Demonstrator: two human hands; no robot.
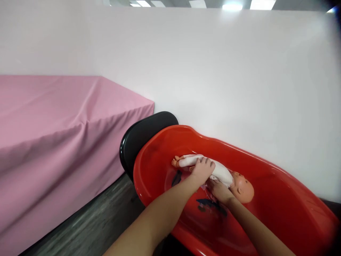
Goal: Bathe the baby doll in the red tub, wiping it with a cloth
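A baby doll (222, 173) in a white suit lies on its back inside a red plastic baby tub (279, 199), bald head to the right, feet to the left. My left hand (203, 169) rests on the doll's legs and hips with fingers curled over it. My right hand (220, 191) is tucked beneath the doll's torso near the head, its fingers mostly hidden under the body.
A black chair or stool (141, 137) stands behind the tub's left end. A table draped in pink cloth (53, 142) fills the left side. A white wall (239, 78) runs directly behind the tub. Dark wood-look floor (98, 220) lies between table and tub.
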